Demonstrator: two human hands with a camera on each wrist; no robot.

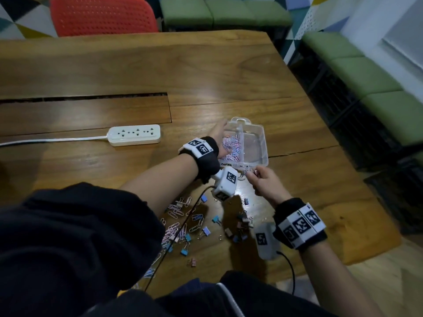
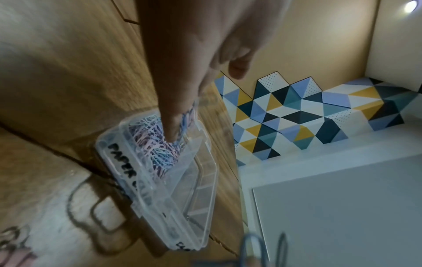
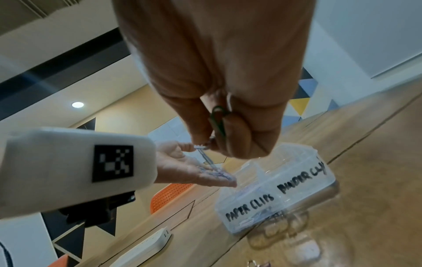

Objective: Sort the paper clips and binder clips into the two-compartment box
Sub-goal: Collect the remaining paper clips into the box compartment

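A clear two-compartment box (image 1: 265, 145) stands on the wooden table, its front marked "PAPER CLIPS" and "BINDER CLIPS" (image 3: 274, 196). The left compartment holds a heap of pastel paper clips (image 1: 231, 148); the right one looks empty. My left hand (image 1: 219, 130) is over the paper clip side with straight fingers (image 2: 171, 131), and a few clips lie on its tilted palm (image 3: 217, 173). My right hand (image 1: 251, 177) hovers at the box's front edge, pinching several paper clips (image 3: 218, 119). Loose paper clips (image 1: 176, 212) and binder clips (image 1: 242, 221) lie scattered near me.
A white power strip (image 1: 135, 135) with its cord lies left of the box. A long slot (image 1: 91, 97) cuts the tabletop behind it. A red chair (image 1: 103, 16) and green benches (image 1: 366, 74) ring the table. Wrist camera cables trail over the loose clips.
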